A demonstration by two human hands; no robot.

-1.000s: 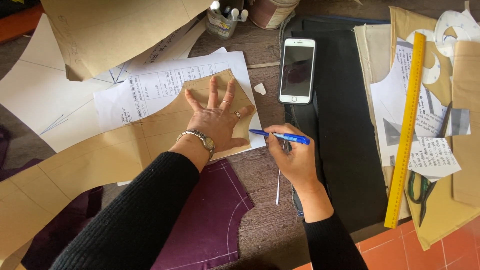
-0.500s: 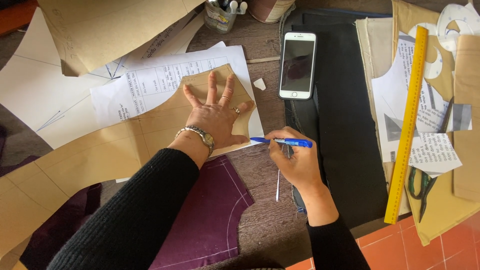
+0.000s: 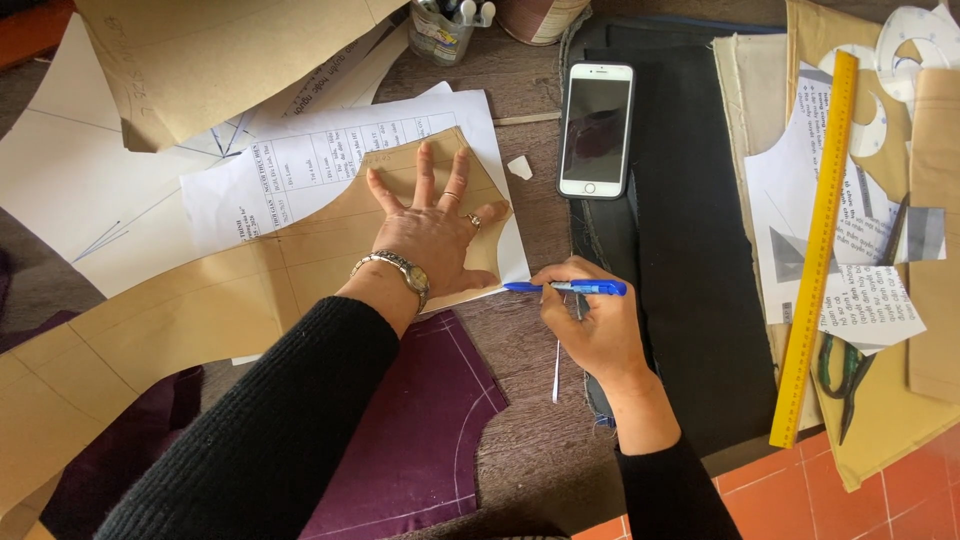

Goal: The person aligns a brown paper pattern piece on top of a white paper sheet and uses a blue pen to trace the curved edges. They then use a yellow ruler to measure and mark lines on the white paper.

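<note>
Nearest: purple fabric piece [image 3: 415,425] with chalk lines, flat on the wooden counter [image 3: 520,430], partly under the black left sleeve; right hand [image 3: 590,325] resting at the edge of black cloth [image 3: 690,290], fingers pinching a blue pen [image 3: 568,288], tip touching the lower right corner of the paper pattern; left hand [image 3: 430,235], fingers spread, palm pressed flat on the brown paper pattern piece [image 3: 200,310], wristwatch and ring visible; pattern overlapping a printed white sheet [image 3: 330,150]; yellow ruler [image 3: 815,250] lying lengthwise at right over printed papers; green-handled scissors [image 3: 840,375] just beside its lower end; white smartphone [image 3: 596,130], screen dark, on the black cloth; farthest: pen pot [image 3: 440,30] at the counter's far edge.
</note>
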